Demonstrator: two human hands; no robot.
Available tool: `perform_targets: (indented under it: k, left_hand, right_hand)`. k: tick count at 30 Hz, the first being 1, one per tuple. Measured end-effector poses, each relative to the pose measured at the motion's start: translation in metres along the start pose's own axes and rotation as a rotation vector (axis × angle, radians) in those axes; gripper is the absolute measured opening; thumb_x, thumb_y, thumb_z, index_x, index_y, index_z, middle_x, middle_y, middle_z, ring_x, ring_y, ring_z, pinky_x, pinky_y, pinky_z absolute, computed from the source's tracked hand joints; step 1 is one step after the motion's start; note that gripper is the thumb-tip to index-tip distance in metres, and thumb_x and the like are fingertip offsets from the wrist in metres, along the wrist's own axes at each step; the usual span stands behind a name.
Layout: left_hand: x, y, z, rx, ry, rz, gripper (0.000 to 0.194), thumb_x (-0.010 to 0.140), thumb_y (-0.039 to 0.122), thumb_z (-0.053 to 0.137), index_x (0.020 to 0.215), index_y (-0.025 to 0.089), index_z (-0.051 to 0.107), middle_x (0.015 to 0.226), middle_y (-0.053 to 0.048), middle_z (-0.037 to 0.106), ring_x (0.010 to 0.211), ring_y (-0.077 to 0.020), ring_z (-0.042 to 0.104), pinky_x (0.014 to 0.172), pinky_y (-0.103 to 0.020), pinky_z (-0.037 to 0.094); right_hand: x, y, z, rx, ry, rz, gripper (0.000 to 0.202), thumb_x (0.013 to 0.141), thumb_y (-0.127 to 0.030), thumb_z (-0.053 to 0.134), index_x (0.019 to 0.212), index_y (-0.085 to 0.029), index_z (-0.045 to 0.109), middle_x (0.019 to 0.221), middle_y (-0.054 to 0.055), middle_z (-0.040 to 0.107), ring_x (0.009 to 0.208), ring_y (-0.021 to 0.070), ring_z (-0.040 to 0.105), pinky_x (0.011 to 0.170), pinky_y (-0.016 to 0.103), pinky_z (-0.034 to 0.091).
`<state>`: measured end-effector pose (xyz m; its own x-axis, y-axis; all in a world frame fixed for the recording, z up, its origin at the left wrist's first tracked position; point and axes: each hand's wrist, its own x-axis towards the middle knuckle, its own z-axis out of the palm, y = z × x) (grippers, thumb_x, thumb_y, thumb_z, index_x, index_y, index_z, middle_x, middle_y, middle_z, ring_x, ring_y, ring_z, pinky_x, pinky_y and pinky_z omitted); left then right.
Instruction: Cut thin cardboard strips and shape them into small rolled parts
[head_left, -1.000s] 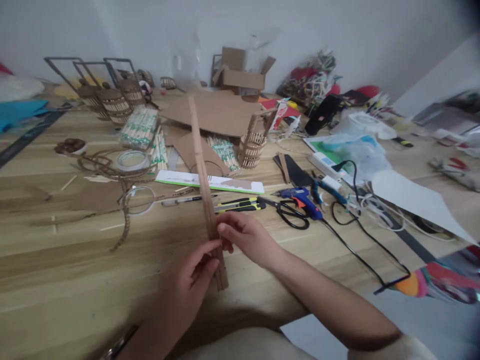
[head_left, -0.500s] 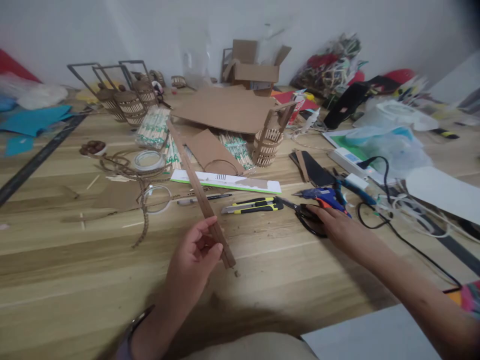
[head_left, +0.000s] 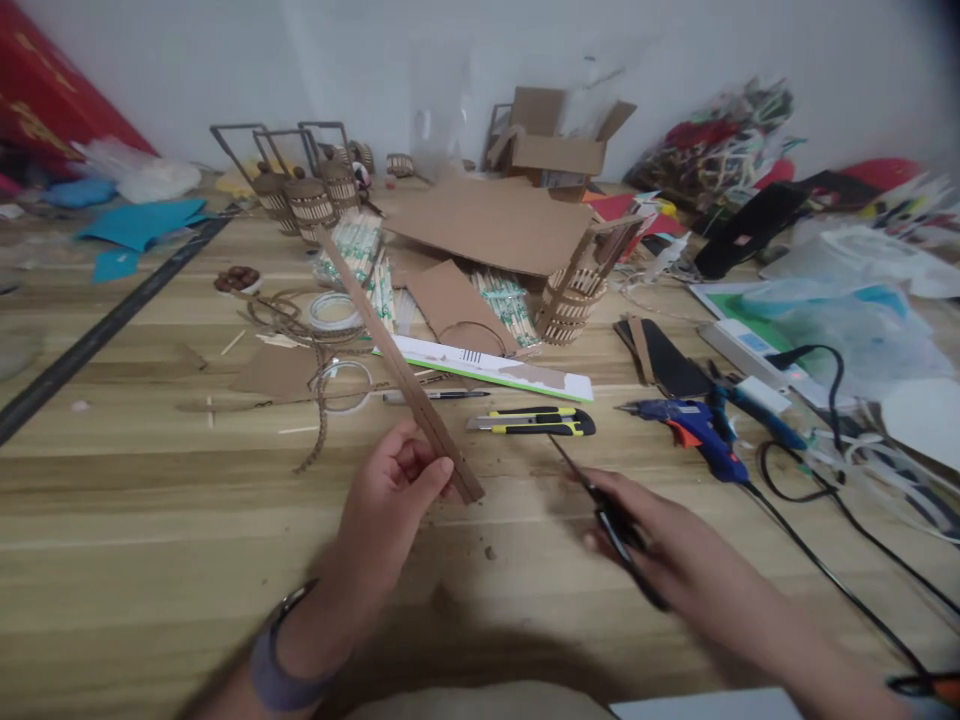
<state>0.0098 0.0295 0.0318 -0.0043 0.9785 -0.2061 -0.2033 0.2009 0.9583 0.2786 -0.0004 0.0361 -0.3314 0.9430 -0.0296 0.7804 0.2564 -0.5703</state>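
Observation:
My left hand [head_left: 401, 490] pinches the lower end of a long brown cardboard strip [head_left: 405, 380], which slants up and away to the left. In my right hand [head_left: 660, 540] are black-handled scissors [head_left: 619, 525], their blades pointing up and left toward the strip's near end without touching it. Between and beyond the hands lies a yellow and black utility knife [head_left: 532, 422]. A blue glue gun [head_left: 697, 430] rests on the table to the right of it. A small brown scrap [head_left: 490, 552] is on the wood between my hands.
Behind the knife are a white and green strip [head_left: 487, 370], a small slatted bucket [head_left: 570, 305] and a large cardboard sheet [head_left: 487, 220]. Tape rolls [head_left: 334, 312] and braided cord [head_left: 322, 430] lie left. A power strip [head_left: 750, 345] and cables are at the right.
My right hand has lifted the scissors off the table beside the glue gun and brought them nearer to me. The strip is still in my left hand; the view has shifted.

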Motion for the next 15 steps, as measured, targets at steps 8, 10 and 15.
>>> perform_targets:
  k: [8, 10, 15]
  left_hand:
    - [0.002, -0.002, -0.01, -0.15, 0.182, 0.14, 0.043, 0.077, 0.024, 0.072, 0.116, 0.017, 0.056, 0.075, 0.003, 0.069, 0.063, -0.0097, 0.06, 0.06, -0.02, 0.049]
    - [0.002, -0.002, -0.012, -0.153, 0.203, 0.149, 0.042, 0.078, 0.024, 0.072, 0.117, 0.018, 0.056, 0.078, 0.002, 0.071, 0.063, -0.0096, 0.061, 0.061, -0.02, 0.05]
    - [0.001, -0.001, -0.013, -0.175, 0.185, 0.127, 0.048, 0.076, 0.021, 0.073, 0.12, 0.018, 0.053, 0.083, -0.001, 0.072, 0.077, -0.0142, 0.067, 0.068, -0.023, 0.054]
  right_hand:
    - [0.053, -0.059, 0.04, 0.205, -0.12, -0.123, 0.053, 0.074, -0.03, 0.074, 0.121, -0.019, 0.052, 0.11, 0.01, 0.064, 0.098, 0.0264, 0.061, 0.08, 0.035, 0.051]
    - [0.057, -0.064, 0.044, 0.229, -0.177, -0.108, 0.045, 0.078, -0.03, 0.071, 0.118, -0.018, 0.052, 0.1, 0.008, 0.065, 0.088, 0.0245, 0.061, 0.074, 0.034, 0.049]
    - [0.059, -0.067, 0.052, 0.272, -0.265, -0.056, 0.043, 0.072, -0.024, 0.076, 0.11, -0.022, 0.055, 0.087, 0.0, 0.061, 0.075, 0.0191, 0.057, 0.065, 0.027, 0.043]
